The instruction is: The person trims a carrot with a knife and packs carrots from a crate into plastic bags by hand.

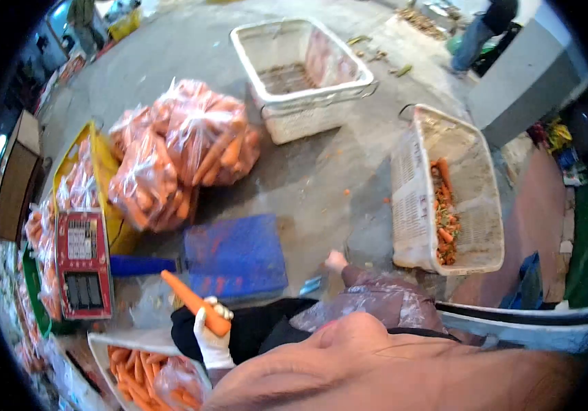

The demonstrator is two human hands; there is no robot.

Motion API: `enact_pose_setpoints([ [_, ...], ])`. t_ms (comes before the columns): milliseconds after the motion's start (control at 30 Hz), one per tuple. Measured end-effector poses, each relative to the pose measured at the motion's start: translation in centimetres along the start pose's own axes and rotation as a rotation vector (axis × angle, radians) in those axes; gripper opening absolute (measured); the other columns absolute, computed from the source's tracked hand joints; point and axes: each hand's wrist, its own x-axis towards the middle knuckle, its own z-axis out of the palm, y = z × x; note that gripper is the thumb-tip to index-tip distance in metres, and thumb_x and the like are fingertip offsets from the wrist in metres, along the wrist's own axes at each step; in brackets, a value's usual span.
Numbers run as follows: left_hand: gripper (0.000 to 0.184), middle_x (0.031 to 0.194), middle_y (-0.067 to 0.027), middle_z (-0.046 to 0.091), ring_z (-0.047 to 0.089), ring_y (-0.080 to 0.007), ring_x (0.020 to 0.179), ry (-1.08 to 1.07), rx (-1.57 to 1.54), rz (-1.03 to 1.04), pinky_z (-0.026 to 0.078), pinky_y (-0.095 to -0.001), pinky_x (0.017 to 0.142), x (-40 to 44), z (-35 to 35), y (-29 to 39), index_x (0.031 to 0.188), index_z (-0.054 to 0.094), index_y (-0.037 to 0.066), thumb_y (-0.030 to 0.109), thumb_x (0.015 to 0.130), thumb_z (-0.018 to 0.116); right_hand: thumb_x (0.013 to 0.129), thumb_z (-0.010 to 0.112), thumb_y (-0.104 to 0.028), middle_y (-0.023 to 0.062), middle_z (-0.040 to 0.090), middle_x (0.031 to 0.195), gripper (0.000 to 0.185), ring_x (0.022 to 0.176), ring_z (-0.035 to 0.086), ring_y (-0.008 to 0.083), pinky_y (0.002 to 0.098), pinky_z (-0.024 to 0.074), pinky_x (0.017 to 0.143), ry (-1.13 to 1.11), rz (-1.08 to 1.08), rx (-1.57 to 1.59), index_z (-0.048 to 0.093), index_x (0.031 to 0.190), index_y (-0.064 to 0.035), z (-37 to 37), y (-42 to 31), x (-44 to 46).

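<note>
My left hand [211, 327], in a white glove, is closed around a large orange carrot [194, 301] that points up and left. Below it stands a white crate [98, 339] of loose carrots with a clear bag in it. My right hand [337, 261], at the end of a brown sleeve, is small in view by the floor, right of the blue scale platform [235, 253]; its fingers cannot be made out. Near it lies a small light-blue item [310, 285]. The scale's red display unit [84, 264] stands to the left.
Bags of carrots [188, 147] are piled behind the scale, beside a yellow crate [121, 229]. A white crate [287, 123] stands at top centre; another [414, 185], at right, holds carrot scraps [445, 226]. People stand at top left [84, 24] and top right [479, 38], near a pillar [523, 75].
</note>
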Motion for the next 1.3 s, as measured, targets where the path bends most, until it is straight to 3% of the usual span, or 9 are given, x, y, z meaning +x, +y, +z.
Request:
enact_pose_setpoints([
  [100,0.044,0.073,-0.0059,0.051,0.05,-0.0196,0.067,0.022,-0.08,-0.012,0.042,-0.0332,0.068,-0.4,0.5,0.5,0.106,0.05,0.002,0.037,0.081,0.062,0.076,0.062,-0.024,0.0227,0.065,0.081,0.025,0.077,0.064,0.038,0.0453,0.0523,0.07,-0.016,-0.255,-0.4,0.068,0.08,0.0,1.3,1.7,1.8],
  [267,0.046,0.073,-0.0058,0.049,0.048,-0.0186,0.067,0.045,0.008,-0.001,0.04,-0.0336,0.069,-1.7,0.6,0.0,0.107,0.048,0.003,0.038,0.08,0.063,0.076,0.061,-0.024,0.018,0.067,0.089,0.02,0.087,0.064,0.0329,0.0415,0.05,0.078,0.042,0.144,-0.07,0.069,0.085,-0.0082,-0.1,1.1,3.8],
  [600,0.05,0.074,-0.007,0.052,0.051,-0.0202,0.069,0.121,0.126,-0.047,0.041,-0.0353,0.071,-1.7,1.2,0.4,0.108,0.049,0.002,0.04,0.079,0.063,0.074,0.057,-0.02,0.0162,0.067,0.094,0.021,0.09,0.065,0.0303,0.0406,0.0502,0.08,0.094,0.14,-0.461,0.07,0.086,-0.0077,1.6,4.6,0.5],
  [700,0.05,0.073,-0.0071,0.052,0.051,-0.0202,0.069,0.128,0.128,-0.053,0.042,-0.0355,0.072,-1.5,1.2,0.3,0.108,0.049,0.002,0.04,0.079,0.063,0.077,0.055,-0.023,0.0168,0.067,0.095,0.026,0.091,0.065,0.0306,0.0414,0.0505,0.08,0.097,0.457,-0.396,0.071,0.089,-0.0067,2.6,10.3,1.2],
  [867,0.049,0.077,-0.0086,0.056,0.055,-0.0196,0.07,0.189,0.231,-0.064,0.046,-0.0347,0.071,-1.5,1.1,0.1,0.111,0.05,-0.002,0.035,0.082,0.062,0.083,0.048,-0.023,0.019,0.065,0.101,0.03,0.095,0.062,0.0348,0.0431,0.049,0.083,-0.342,-0.171,-0.694,0.069,0.093,-0.0042,5.4,17.3,1.0],
  [933,0.038,0.078,-0.0083,0.06,0.059,-0.0169,0.07,0.255,0.29,-0.074,0.048,-0.0285,0.068,-1.0,2.7,0.1,0.106,0.054,-0.003,0.025,0.082,0.063,0.079,0.051,-0.026,0.0201,0.066,0.095,0.033,0.096,0.062,0.0356,0.0451,0.0472,0.084,-0.286,0.05,-0.467,0.069,0.09,0.0,2.2,11.2,-1.0],
  [1067,0.029,0.077,-0.0028,0.059,0.056,-0.0117,0.067,0.301,0.612,-0.105,0.045,-0.0243,0.066,0.8,4.7,-0.4,0.098,0.058,0.002,0.02,0.078,0.069,0.074,0.053,-0.011,0.0117,0.064,0.069,0.016,0.055,0.062,0.0208,0.0306,0.0475,0.05,-0.307,0.435,0.157,0.064,0.074,0.0012,-0.4,1.0,0.3],
  [1200,0.03,0.069,-0.0045,0.059,0.057,-0.0142,0.063,0.287,1.286,0.079,0.045,-0.0289,0.06,3.2,5.3,-2.9,0.094,0.058,0.004,0.025,0.075,0.07,0.075,0.062,-0.013,0.0096,0.056,0.058,0.013,0.052,0.056,0.0227,0.0334,0.0436,0.05,-0.022,-0.454,0.481,0.055,0.079,-0.0021,-6.2,-10.1,0.0],
  [1300,0.032,0.071,-0.0109,0.062,0.062,-0.0249,0.065,0.245,1.571,0.148,0.047,-0.0351,0.06,4.0,7.2,-4.0,0.093,0.059,0.006,0.027,0.073,0.07,0.074,0.065,-0.012,0.0113,0.058,0.065,0.012,0.056,0.057,0.0283,0.0344,0.0431,0.052,0.155,-0.585,0.123,0.057,0.08,-0.0053,-14.3,-19.4,-3.8],
])
